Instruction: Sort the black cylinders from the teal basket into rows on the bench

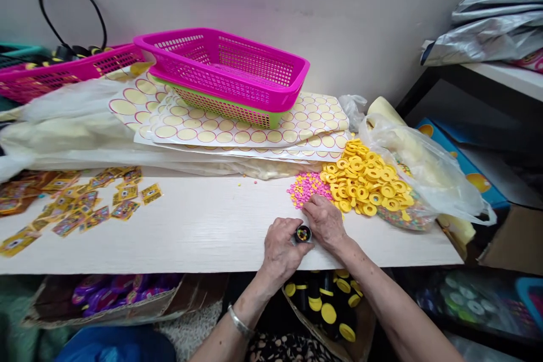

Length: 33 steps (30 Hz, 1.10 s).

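Note:
My left hand (283,248) is wrapped around a small black container (302,233), its round opening facing up with colourful bits visible inside. My right hand (324,220) is close against the container's right side, fingers curled together; what they hold, if anything, is hidden. Just beyond the right hand lies a pile of small pink and yellow candies (306,185). To its right is a heap of yellow plastic ring-shaped caps (367,178). A clear plastic bag (407,218) with multicoloured bits rests beside the caps.
Small printed packets (91,203) are scattered on the table's left. Pink and green baskets (224,70) sit on sheets of round stickers (212,131) at the back. Below the front edge are a box of black containers with yellow caps (327,312) and a box of purple packages (114,291).

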Each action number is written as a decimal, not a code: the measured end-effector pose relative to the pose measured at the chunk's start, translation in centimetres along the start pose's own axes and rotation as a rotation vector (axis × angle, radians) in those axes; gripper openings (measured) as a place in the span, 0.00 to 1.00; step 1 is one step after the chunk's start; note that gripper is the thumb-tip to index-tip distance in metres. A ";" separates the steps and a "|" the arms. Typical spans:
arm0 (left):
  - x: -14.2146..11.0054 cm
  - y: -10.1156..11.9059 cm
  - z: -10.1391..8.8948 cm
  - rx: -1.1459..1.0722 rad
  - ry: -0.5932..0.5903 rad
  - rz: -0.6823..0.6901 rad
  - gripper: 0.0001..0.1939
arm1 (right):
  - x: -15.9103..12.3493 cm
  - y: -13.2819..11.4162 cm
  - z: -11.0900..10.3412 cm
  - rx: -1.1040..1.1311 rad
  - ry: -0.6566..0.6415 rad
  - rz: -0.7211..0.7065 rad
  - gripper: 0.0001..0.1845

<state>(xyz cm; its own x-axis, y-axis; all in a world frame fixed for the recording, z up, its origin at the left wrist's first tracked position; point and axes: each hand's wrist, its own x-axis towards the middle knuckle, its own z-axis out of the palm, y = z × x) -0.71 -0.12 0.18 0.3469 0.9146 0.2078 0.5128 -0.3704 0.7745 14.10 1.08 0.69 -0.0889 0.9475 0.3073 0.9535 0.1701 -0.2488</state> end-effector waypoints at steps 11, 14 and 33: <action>0.0 -0.2 0.1 -0.028 0.011 0.005 0.23 | -0.8 1.4 0.4 0.019 0.049 0.072 0.06; 0.0 -0.2 0.1 -0.034 0.002 -0.005 0.23 | -1.4 1.5 0.0 0.040 0.051 0.093 0.05; 0.0 0.2 0.0 -0.005 -0.011 -0.034 0.22 | 0.0 0.9 -0.3 0.035 -0.010 0.107 0.06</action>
<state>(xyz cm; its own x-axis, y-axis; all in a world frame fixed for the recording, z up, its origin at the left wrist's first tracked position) -0.60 -0.23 0.28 0.3374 0.9250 0.1746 0.5205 -0.3378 0.7842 15.10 1.13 0.77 0.0096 0.9633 0.2682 0.9470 0.0774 -0.3119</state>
